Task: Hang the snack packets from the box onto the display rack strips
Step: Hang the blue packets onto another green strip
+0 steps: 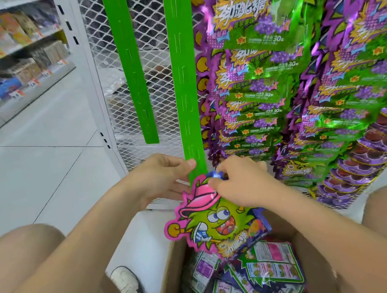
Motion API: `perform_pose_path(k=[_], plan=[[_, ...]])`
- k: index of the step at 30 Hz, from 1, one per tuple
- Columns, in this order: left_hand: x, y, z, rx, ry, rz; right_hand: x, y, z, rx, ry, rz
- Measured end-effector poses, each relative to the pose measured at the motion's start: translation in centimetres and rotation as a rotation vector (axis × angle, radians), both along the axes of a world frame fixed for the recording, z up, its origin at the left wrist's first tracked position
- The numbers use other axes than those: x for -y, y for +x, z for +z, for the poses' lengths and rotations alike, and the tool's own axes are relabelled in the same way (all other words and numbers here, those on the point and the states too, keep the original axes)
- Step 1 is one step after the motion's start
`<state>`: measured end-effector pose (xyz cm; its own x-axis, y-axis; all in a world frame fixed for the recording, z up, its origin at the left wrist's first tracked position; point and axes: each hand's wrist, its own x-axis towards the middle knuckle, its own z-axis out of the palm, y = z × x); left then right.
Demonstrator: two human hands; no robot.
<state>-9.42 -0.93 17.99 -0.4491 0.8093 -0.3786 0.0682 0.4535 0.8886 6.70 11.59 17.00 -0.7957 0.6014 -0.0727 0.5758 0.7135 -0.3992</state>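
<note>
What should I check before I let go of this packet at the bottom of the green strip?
1. Strip steadied: left hand pinches the lower end of the long green strip. Ok.
2. Packet held: right hand pinches the top of the packet at the strip. Ok.
3. Packet hooked on a tab: hidden by the hands. Cannot tell.
4. Slots above free: strip bare. Ok.
5. Box holds spare packets. Ok.

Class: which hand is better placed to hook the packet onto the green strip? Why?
Likely the right hand: it pinches the packet by its top at the strip, which the left hand steadies.
</note>
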Motion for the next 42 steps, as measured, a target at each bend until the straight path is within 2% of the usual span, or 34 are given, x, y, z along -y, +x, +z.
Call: perform_pose_path(k=[2,6,8,11,15,17,26,37,42], plan=[[0.0,0.1,-0.1,0.002,0.004,-0.009,-0.3,0.6,0.1,-0.052,-0.026,0.025],[-0.4,0.3,-0.3,0.052,0.035,-0.003,-1.4,1.6,0.7,-0.292,-0.061,0.093],[-0.6,0.3,-0.3,-0.018,0.022,0.017,-1.8,2.1,0.7,-0.326,-0.051,0.107],[-0.9,0.2,-0.3,-0.054,0.025,0.058,-2.5,2.7,-0.1,-0.298,-0.043,0.143],[-1.2,1.0,0.5,0.146,0.07,0.143,-3.0,3.1,-0.4,-0.316,-0.022,0.181],[-1.4,1.5,0.9,0.173,0.077,0.171,-3.1,3.1,-0.3,-0.341,-0.022,0.157],[-2.0,2.0,0.7,0.026,0.044,0.078,-2.2,2.5,-0.1,-0.377,0.045,0.057],[-1.8,1.7,0.0,0.071,0.079,-0.015,-2.4,1.8,-0.5,-0.262,-0.134,-0.095],[-1.8,1.9,0.0,0.113,0.078,0.015,-1.9,2.0,-0.5,-0.261,-0.052,-0.04]])
